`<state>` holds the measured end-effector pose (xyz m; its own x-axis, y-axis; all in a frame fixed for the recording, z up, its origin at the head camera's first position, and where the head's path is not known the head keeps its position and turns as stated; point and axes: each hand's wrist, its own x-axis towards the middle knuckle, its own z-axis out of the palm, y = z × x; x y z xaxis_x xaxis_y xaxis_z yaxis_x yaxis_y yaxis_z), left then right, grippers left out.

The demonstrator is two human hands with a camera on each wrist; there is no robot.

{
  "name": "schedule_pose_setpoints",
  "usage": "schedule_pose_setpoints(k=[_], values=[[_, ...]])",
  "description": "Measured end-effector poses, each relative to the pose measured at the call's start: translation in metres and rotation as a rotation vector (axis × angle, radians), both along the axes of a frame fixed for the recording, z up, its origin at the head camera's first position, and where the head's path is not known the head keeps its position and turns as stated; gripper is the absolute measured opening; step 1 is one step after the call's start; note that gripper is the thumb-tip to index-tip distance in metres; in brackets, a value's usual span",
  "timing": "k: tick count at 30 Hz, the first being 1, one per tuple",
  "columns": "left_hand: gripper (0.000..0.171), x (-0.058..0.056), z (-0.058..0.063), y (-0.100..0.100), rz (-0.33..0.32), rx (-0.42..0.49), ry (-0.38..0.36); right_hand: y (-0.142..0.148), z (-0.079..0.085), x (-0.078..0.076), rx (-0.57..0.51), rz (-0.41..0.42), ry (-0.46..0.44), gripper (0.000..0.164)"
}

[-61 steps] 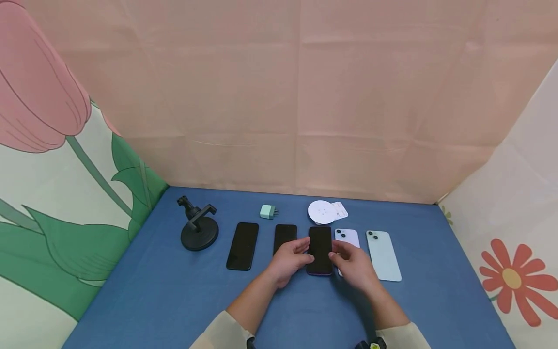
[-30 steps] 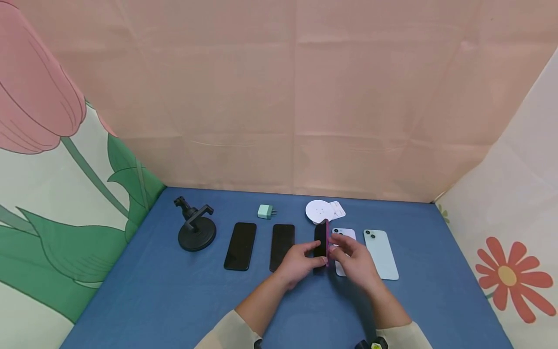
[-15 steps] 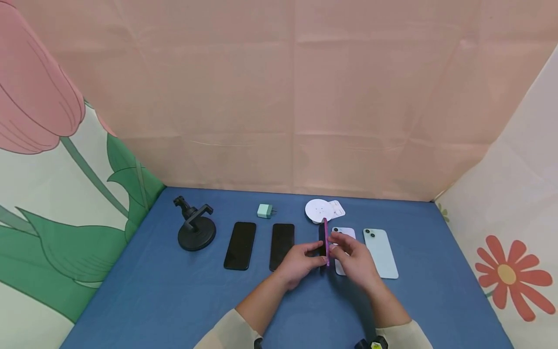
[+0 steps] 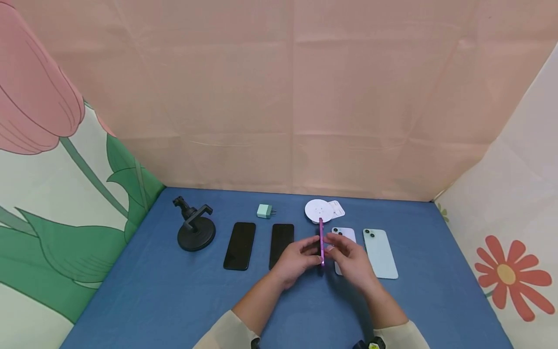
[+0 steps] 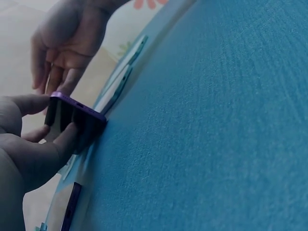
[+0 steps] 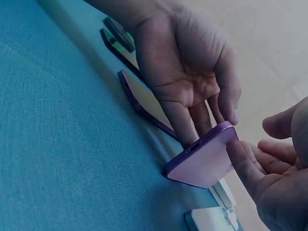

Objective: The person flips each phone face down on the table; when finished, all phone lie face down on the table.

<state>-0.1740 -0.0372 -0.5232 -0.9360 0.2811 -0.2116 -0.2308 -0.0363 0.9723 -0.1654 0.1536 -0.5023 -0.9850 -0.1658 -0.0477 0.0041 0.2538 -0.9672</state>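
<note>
- Your left hand (image 4: 294, 262) pinches the purple phone (image 6: 204, 163) between thumb and fingers.
- Your right hand (image 4: 352, 261), fingers loosely extended, touches its back.
- It stands on edge between your hands, near the lilac phone (image 4: 346, 232).

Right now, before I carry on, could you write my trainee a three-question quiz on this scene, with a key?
1. True or false: in the head view, the mint charger plug lies left of the white disc.
2. How is the purple-edged phone turned, between the left hand and the right hand?
A) Flat, screen up
B) Flat, screen down
C) On edge
3. How many phones lie flat on the blue table?

Key: 1. True. 2. C. 3. Four: the far-left dark phone, the dark phone beside it, the lilac phone and the pale phone.
</note>
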Motion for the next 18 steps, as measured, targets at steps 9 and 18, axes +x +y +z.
schedule_pose_setpoints(k=[9,18], values=[[0.058,0.001,0.005,-0.009,0.025,-0.017,-0.001,-0.004,-0.007,-0.003,0.059,-0.007,-0.021,0.040],[0.060,0.001,0.004,-0.018,0.032,-0.038,0.015,-0.006,-0.014,-0.005,0.130,0.005,-0.023,0.042]])
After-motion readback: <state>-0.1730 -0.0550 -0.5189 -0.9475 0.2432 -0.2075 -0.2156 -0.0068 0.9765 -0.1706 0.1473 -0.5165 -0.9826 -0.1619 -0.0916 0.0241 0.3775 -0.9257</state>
